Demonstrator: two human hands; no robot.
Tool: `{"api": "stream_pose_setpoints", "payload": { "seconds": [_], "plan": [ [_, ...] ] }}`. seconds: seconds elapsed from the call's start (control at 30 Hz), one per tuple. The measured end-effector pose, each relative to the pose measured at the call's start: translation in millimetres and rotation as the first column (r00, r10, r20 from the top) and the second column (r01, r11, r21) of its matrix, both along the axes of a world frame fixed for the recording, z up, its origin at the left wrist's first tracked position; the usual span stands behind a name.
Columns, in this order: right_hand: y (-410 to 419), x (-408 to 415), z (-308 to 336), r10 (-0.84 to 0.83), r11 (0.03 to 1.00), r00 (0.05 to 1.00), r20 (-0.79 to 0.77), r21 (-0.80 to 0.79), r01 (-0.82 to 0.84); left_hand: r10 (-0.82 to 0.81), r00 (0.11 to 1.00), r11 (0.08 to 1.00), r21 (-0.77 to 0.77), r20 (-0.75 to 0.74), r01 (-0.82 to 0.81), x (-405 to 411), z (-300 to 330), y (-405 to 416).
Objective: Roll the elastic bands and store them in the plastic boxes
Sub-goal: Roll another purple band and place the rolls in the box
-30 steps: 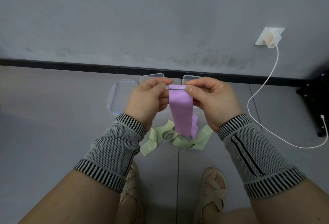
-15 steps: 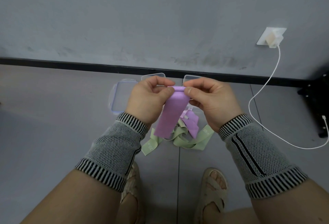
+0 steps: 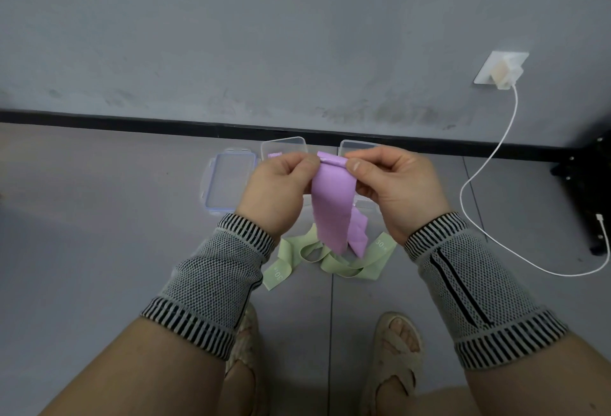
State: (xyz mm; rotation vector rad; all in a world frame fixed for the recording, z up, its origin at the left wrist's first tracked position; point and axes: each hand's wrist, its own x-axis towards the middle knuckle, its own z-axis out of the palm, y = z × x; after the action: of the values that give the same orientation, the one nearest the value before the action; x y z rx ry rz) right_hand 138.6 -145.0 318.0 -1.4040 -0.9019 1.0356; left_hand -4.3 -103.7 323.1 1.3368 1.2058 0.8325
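Elastic bands: one purple band (image 3: 332, 204), one green band (image 3: 330, 258). Plastic boxes: two clear boxes (image 3: 283, 146), partly hidden, possibly more. One loose lid (image 3: 228, 184). One white cable (image 3: 476, 184).

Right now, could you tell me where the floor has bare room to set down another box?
Bare floor lies left of the blue-rimmed lid, and between the right hand and the white cable. It is crowded around the clear boxes and the green band beneath the purple band.
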Motion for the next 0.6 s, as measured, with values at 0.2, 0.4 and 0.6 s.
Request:
{"api": "stream_pose_setpoints", "payload": {
  "seconds": [0.2, 0.4, 0.6],
  "plan": [
    [0.0, -3.1, -0.7, -0.028, 0.999, 0.997, 0.074, 0.035, 0.026, 0.014, 0.999, 0.999, 0.031, -0.039, -0.013, -2.5, -1.1, 1.5],
    [-1.2, -6.6, 1.1, -0.016, 0.999, 0.993, 0.113, 0.05, 0.011, 0.074, 0.997, 0.997, 0.026, -0.01, -0.074, -3.6, -1.4, 2.8],
    [-1.1, -7.4, 1.5, 0.013, 0.999, 0.996, 0.091, 0.038, -0.017, 0.052, 0.996, 0.998, -0.023, 0.078, -0.05, -4.9, 2.0, 1.5]
  ]
}}
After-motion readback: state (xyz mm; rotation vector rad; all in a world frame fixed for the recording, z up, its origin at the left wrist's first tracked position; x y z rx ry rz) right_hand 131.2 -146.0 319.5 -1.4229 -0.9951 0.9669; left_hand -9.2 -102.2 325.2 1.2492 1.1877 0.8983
